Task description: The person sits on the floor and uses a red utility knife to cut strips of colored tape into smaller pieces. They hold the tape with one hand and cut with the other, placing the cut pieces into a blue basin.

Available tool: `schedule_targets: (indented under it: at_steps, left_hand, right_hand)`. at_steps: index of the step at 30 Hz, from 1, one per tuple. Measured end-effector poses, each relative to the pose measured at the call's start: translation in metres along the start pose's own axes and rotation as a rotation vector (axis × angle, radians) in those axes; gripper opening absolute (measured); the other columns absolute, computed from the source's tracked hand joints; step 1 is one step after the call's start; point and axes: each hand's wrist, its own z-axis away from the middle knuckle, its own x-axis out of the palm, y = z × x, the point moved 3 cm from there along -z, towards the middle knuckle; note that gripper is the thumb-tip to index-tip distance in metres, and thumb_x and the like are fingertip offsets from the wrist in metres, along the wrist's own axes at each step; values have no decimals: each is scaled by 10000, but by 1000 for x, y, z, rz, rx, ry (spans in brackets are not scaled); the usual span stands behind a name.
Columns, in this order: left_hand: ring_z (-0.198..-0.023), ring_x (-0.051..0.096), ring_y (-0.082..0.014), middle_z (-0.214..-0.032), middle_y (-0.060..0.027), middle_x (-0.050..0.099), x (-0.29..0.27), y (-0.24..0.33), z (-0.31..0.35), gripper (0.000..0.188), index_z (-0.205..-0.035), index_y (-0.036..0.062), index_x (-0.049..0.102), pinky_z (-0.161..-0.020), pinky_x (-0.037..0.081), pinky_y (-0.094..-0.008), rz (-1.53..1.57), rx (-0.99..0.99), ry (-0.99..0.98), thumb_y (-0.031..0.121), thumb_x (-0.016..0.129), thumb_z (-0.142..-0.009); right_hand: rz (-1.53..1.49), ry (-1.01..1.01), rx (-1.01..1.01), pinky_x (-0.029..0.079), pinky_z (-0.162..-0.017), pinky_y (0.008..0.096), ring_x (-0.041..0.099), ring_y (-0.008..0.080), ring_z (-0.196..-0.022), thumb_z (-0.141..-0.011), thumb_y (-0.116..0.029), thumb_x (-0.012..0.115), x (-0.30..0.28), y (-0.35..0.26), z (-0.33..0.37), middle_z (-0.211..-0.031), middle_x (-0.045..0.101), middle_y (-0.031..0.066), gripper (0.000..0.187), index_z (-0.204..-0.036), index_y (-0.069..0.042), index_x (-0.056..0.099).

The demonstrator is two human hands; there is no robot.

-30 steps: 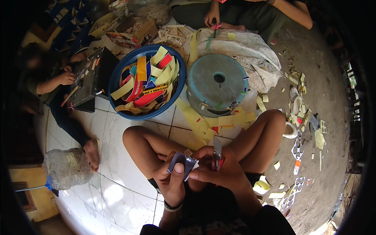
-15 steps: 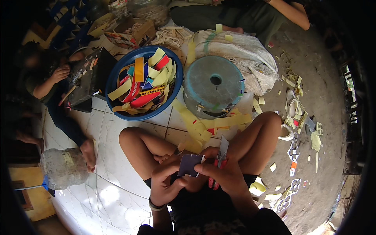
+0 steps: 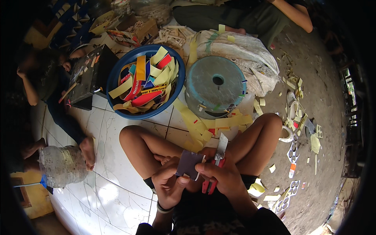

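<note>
The left hand (image 3: 166, 184) is bent around a small dark card (image 3: 187, 163), with its thumb on the low edge. The right hand (image 3: 224, 177) is curled around a red-handled cutter (image 3: 221, 145), and its thumb tip rests at the card's right side. The card is between both hands, over the lap. It looks like one flat piece, with a pale edge peeking out. The blade points away from it, so no cut seems to be going on.

Pale scraps (image 3: 272, 168) lie on the dirt to the right. Past the crossed legs (image 3: 137, 141), yellow strips (image 3: 192, 119) cover some floor, in front of a round gray block (image 3: 201, 70) with a hole. Beside it, a blue tub (image 3: 141, 116) holds lots of loose strips (image 3: 141, 68) in a messy heap. Farther off are a black box (image 3: 87, 85), a white sack (image 3: 260, 68) and a pile of sticks (image 3: 170, 35).
</note>
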Motion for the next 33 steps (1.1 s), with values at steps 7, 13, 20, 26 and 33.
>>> schedule_targets:
  at_steps: [7, 13, 20, 26, 33]
  left_hand:
    - [-791, 614, -181, -863, -75, 696, -7, -1, -6, 200, -896, -20, 703, -893, 401, -344, -105, 76, -94, 162, 786, -909]
    - [-738, 665, -186, -816, -70, 728, -10, 1, -9, 174, -872, 10, 746, -877, 430, -357, -212, 174, -93, 150, 843, -838]
    - [-704, 661, -194, -749, -52, 717, -16, -3, -12, 221, -844, 43, 767, -844, 435, -335, -297, 245, -148, 197, 903, -765]
    - [-728, 649, -171, -775, -31, 721, -6, -2, -10, 176, -806, 65, 747, -907, 373, -372, -250, 160, -122, 167, 888, -776]
    - [-751, 641, -151, -813, -61, 712, 0, -17, -15, 199, -843, 2, 748, -781, 425, -299, -79, 85, -213, 112, 888, -753]
  right_hand:
    - [-57, 63, -46, 398, -496, 225, 561, 42, -552, -891, -137, 808, 4, 3, 8, -710, 634, 4, 239, -983, -13, 626]
    - [207, -46, -352, 365, -429, 194, 547, 24, -487, -897, -209, 835, 18, 5, 5, -672, 636, 8, 316, -1049, 4, 658]
    - [142, 49, -197, 283, -380, 197, 489, 18, -399, -941, -201, 794, 6, 13, 4, -549, 597, -19, 210, -898, -16, 705]
    - [83, 138, -277, 302, -406, 195, 497, 21, -428, -972, -182, 756, -5, 12, 4, -545, 579, -34, 236, -807, -24, 700]
    - [145, 292, -388, 351, -509, 187, 543, 0, -665, -1005, -353, 714, -15, 16, -3, -844, 634, 6, 428, -1208, 21, 669]
